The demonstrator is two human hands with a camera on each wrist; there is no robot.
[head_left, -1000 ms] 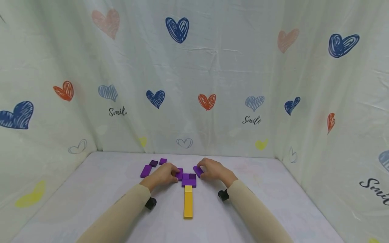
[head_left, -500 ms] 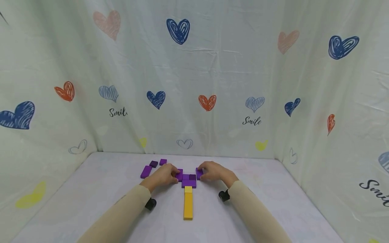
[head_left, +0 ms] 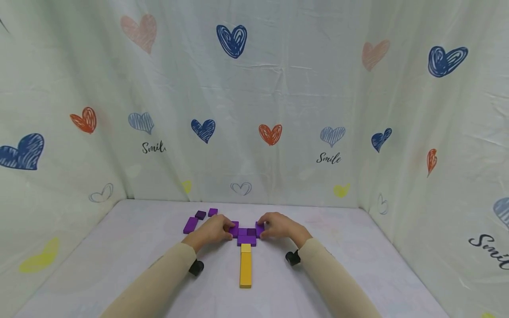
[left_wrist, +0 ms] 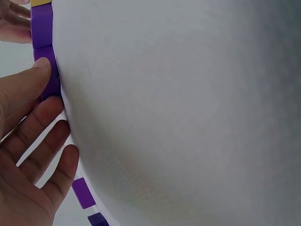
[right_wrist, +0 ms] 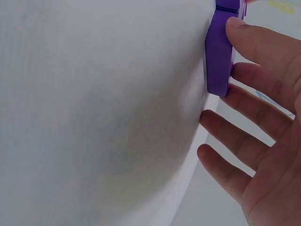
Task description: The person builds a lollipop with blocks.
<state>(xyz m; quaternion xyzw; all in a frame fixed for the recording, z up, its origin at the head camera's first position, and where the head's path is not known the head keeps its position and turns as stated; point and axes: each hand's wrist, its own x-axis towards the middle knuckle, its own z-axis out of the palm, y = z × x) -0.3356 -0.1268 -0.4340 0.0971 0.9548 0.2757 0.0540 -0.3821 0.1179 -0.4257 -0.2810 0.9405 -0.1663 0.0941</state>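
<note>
My left hand [head_left: 214, 228] pinches an upright purple rectangular block [head_left: 235, 229] at the left of a flat arrangement. On the other side, my right hand [head_left: 280, 225] grips a matching purple block [head_left: 260, 229] between thumb and fingers; the right wrist view shows the thumb on the near end of this block [right_wrist: 218, 59]. Between them lie a small purple block [head_left: 242, 232], a darker small block [head_left: 251, 232] and a wide purple block [head_left: 246, 241]. Below runs a short yellow block [head_left: 245, 248], then a long yellow one [head_left: 245, 270]. Fingers partly cover both held blocks.
Left of the left hand lie a loose purple rectangle [head_left: 190, 225], a dark purple block [head_left: 200, 215] and a small purple block [head_left: 213, 212]. A white cloth covers the table [head_left: 326, 274]. A curtain printed with hearts [head_left: 238, 88] encloses its back and sides.
The block in my right hand has turned from tilted to upright and come in against the right side of the purple group. My left hand has stayed on its block.
</note>
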